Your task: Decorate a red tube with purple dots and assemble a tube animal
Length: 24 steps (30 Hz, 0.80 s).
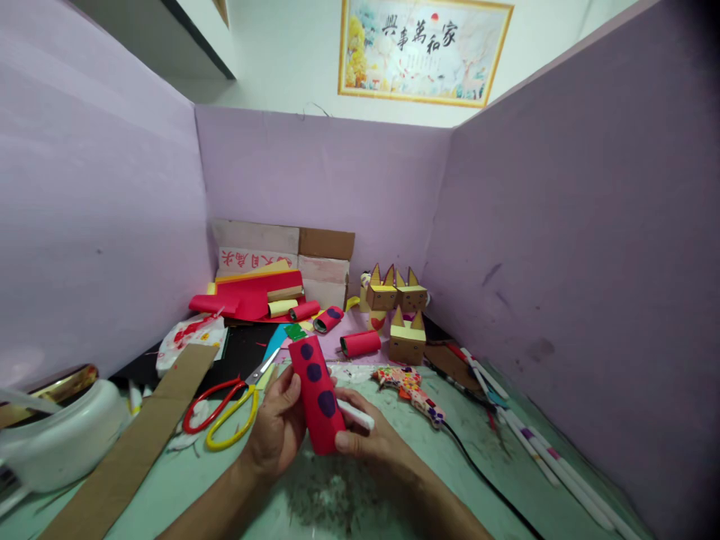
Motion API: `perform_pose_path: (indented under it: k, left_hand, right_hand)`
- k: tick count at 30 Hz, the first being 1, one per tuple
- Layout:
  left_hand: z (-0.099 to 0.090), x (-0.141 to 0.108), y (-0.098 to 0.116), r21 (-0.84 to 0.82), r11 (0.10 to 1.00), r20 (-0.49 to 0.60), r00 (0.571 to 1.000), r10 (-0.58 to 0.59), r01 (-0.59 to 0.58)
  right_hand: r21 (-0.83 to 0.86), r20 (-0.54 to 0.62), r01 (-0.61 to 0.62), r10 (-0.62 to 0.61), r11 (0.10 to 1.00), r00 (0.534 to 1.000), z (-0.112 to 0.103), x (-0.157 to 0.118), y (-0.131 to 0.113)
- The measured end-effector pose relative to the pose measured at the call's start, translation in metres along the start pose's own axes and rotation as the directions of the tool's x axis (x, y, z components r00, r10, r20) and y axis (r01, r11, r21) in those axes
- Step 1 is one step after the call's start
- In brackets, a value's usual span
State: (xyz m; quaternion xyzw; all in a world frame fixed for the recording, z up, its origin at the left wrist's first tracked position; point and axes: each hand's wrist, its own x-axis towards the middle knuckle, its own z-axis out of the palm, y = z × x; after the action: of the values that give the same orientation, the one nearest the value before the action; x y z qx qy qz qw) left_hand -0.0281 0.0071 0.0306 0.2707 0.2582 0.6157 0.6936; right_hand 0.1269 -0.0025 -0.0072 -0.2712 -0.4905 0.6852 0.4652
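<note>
A red paper tube (316, 391) with several dark purple spots is held tilted between both hands, above the front of the table. My left hand (280, 421) is closed around its left side, with the thumb on the front. My right hand (372, 444) presses a thumb on the tube's lower right edge. A white marker (356, 415) lies in the same hand, its tip hidden behind the tube. Scissors (263, 369) with one red and one yellow handle rest left of my left hand. A flower-patterned glue gun (409, 384) lies beyond my right hand.
Red tubes (361, 343) and cat-eared cardboard boxes (408, 346) stand behind. A cardboard strip (149, 424) and a white container (73, 431) occupy the left. White sticks (554, 454) run along the right wall. The glue gun's black cord (484, 472) crosses the front right.
</note>
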Motion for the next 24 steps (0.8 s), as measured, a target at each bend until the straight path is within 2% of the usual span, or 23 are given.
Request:
perform_pose_path:
  k: [4,7,9,12,19,24]
  left_hand:
    - [0.001,0.003,-0.003,0.085,0.996,0.017,0.999,0.028,-0.030]
    - [-0.001,0.005,-0.006,0.181,0.982,0.106,0.993,0.044,-0.063]
    - [-0.004,0.006,-0.009,0.253,0.966,0.146,0.989,0.021,-0.058]
    - [-0.008,0.006,-0.014,0.318,0.947,0.137,0.990,0.011,-0.055]
    - [-0.011,0.005,-0.023,0.366,0.930,0.157,0.987,-0.026,-0.033]
    - [-0.012,0.004,-0.024,0.411,0.908,0.183,0.983,0.012,-0.087]
  right_hand:
    - [0.082,-0.043,0.005,-0.001,0.997,0.999,0.003,0.000,-0.001]
    - [0.087,-0.167,0.057,-0.042,0.995,0.985,0.004,-0.001,-0.003]
    - [0.052,-0.274,0.133,-0.114,0.990,0.955,0.003,-0.001,-0.005]
    - [-0.028,-0.371,0.213,-0.207,0.977,0.905,0.003,-0.002,-0.009]
    - [-0.119,-0.401,0.226,-0.255,0.967,0.880,0.003,-0.001,-0.007]
    - [-0.225,-0.402,0.195,-0.273,0.955,0.874,0.003,-0.001,-0.005]
